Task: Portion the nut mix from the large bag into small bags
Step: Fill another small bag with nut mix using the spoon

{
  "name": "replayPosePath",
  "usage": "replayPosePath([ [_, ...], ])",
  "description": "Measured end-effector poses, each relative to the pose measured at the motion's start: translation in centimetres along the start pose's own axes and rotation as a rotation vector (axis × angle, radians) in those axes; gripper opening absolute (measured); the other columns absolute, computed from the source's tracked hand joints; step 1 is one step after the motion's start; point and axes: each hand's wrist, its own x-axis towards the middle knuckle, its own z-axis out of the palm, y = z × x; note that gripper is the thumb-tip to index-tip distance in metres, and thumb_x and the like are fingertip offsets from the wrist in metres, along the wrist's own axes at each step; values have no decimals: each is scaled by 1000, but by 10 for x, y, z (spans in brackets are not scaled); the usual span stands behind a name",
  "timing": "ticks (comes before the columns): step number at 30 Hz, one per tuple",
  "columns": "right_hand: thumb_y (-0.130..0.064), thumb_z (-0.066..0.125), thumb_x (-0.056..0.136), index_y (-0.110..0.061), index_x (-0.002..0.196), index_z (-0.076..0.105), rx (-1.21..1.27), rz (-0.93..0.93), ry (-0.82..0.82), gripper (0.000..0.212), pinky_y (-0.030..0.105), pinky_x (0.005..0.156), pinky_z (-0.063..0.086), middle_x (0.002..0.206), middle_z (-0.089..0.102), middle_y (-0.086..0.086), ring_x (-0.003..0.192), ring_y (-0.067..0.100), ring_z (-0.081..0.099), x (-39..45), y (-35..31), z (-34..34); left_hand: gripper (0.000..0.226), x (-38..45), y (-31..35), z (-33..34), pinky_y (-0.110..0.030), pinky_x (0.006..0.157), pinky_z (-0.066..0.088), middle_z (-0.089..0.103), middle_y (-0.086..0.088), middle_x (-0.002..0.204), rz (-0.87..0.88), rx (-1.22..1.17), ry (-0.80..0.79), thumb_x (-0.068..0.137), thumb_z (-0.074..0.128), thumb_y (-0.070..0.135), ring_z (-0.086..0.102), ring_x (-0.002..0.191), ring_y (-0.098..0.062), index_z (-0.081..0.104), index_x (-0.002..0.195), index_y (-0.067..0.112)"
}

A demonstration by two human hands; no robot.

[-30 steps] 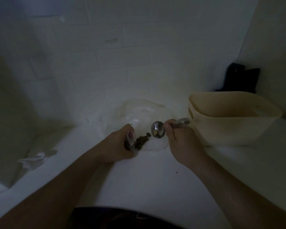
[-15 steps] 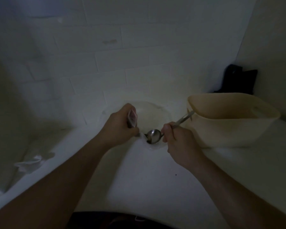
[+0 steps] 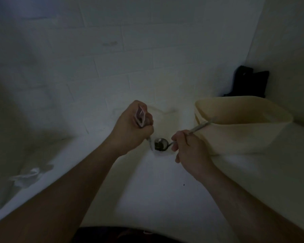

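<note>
Hands meet over the white bench (image 3: 165,199) in dim light: the left hand (image 3: 130,130) is curled round a small bag (image 3: 140,118), its open mouth showing above the fist, while the right hand (image 3: 188,148) pinches the handle of a metal spoon (image 3: 160,143). Its bowl points toward the left hand and sits low inside the clear large bag (image 3: 162,116), which lies on the bench between the hands and against the tiled wall (image 3: 112,58); whether it carries any nut mix is too dark to tell. A cream plastic tub (image 3: 244,134) stands just beside the right hand, with a dark object (image 3: 247,81) behind it in the corner.
</note>
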Motion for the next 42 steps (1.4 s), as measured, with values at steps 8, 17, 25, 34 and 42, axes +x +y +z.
replayPosePath([
  [8, -32, 37, 111, -23, 86, 63, 45, 18, 34, 37, 15, 48, 43, 71, 68, 0, 49, 8, 61, -4, -1, 5, 34, -4, -6, -11, -30, 65, 46, 56, -18, 84, -207, -78, -78, 69, 60, 4, 58, 84, -21, 45, 100, 2],
  [17, -32, 35, 111, -30, 84, 61, -30, -60, 5, 38, 28, 62, 49, 70, 67, -5, 57, 8, 62, -6, -1, 4, 25, -7, -37, -25, -40, 75, 57, 74, -16, 95, -547, 164, -21, 87, 78, 25, 69, 78, -28, 59, 102, 17],
  [25, -33, 34, 111, -34, 84, 56, -139, -147, -12, 35, 36, 70, 55, 77, 67, -5, 64, 13, 65, -10, -7, 5, 34, -15, -45, -13, -28, 64, 53, 65, 4, 95, -407, 635, -206, 80, 76, 20, 64, 82, -12, 54, 106, 27],
  [34, -36, 37, 111, -29, 85, 64, -15, -30, 21, 37, 22, 58, 48, 72, 70, -5, 57, 9, 65, -8, 0, 7, 20, -6, -27, 4, -37, 63, 43, 54, -12, 65, -425, 125, -194, 74, 70, 11, 53, 61, -20, 55, 72, -2],
  [42, -35, 41, 110, -17, 90, 67, 124, 48, 100, 37, 15, 44, 42, 74, 71, 4, 49, 7, 59, -2, -10, -16, 27, -11, -35, -15, -28, 60, 49, 65, 0, 94, -452, 353, -18, 83, 81, 26, 62, 78, -18, 57, 94, 23],
])
